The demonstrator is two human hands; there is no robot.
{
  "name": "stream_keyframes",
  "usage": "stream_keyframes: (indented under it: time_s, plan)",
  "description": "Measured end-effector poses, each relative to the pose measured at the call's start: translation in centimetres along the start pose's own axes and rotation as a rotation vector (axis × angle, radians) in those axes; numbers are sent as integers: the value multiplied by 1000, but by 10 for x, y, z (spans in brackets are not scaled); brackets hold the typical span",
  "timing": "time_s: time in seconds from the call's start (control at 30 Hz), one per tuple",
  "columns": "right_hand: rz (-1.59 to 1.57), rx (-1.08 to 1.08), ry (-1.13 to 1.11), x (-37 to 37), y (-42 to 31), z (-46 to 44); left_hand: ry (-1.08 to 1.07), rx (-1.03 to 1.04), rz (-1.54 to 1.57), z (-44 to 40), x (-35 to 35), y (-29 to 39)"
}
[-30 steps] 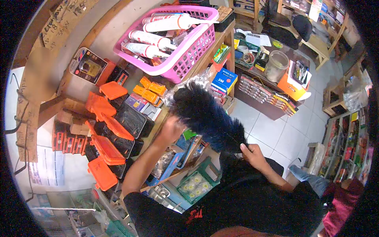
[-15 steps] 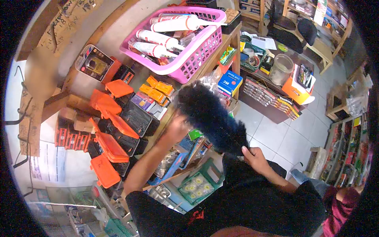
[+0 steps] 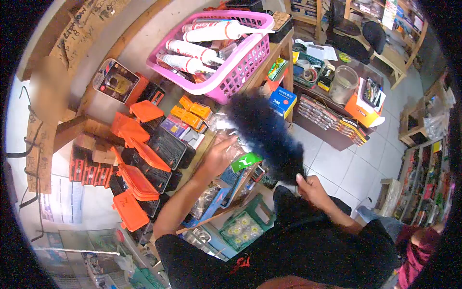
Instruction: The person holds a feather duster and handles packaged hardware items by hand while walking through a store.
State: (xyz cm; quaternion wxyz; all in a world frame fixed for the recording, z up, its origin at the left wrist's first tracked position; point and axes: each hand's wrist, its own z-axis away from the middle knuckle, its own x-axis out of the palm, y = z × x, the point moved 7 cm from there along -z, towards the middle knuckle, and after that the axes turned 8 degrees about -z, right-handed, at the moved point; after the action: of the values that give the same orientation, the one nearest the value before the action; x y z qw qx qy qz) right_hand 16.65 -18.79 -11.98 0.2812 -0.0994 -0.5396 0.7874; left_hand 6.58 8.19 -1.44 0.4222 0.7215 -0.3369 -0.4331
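Note:
My right hand (image 3: 314,190) is closed around the lower end of a dark, fluffy feather duster (image 3: 264,132). The duster slants up and left across the middle of the view, slightly blurred. On its left side, my left hand (image 3: 219,156) grips a clear plastic packet (image 3: 234,148) at the shelf edge. A green label (image 3: 246,162) shows just below that packet. Part of the packet is hidden behind the duster. Left of this hand, small yellow-orange boxes (image 3: 191,114) stand on the shelf by open black cases with orange lids (image 3: 136,179).
A pink basket (image 3: 231,86) of white sealant tubes (image 3: 211,32) stands on the shelf above. To the right are a blue 3M box (image 3: 282,102), a clear jar (image 3: 344,84) and a tiled floor (image 3: 358,168). Another person's maroon clothing (image 3: 416,255) shows at lower right.
The duster has shifted slightly right, and my right hand with it. My left hand has moved a little right and up, and more of the packet and green label shows.

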Motion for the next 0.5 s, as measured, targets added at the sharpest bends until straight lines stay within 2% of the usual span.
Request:
stream_keyframes:
  time_s: [0.03,0.07,0.17,0.2,0.27,0.3,0.33,0.4,0.43,0.47,0.5]
  plan:
    - [90,-10,-27,-1,1,-1,-4,83,-337,5,-2,-4]
    - [180,-21,-53,-1,1,-2,-4,77,-282,13,-5,-12]
    - [-114,-28,39,-4,-1,-7,-19,62,-449,16,-9,-15]
    - [-178,100,44,-10,6,-8,-9,16,-318,14,-7,-18]
    - [-95,135,-31,-8,5,-5,30,-68,-49,12,-4,-25]
    - [-54,152,-68,-6,4,-4,-3,-38,-296,18,-9,-40]
    - [57,64,-131,-7,4,-7,-6,-159,-55,17,-7,-57]
    - [12,50,-44,-15,7,-9,82,-398,451,15,-1,-78]
    - [-10,42,-1,-18,7,-11,89,-432,710,16,2,-72]
    - [-122,106,18,-20,13,-13,94,-445,675,14,3,-65]
    - [-106,89,2,-17,10,-13,99,-459,640,11,4,-56]
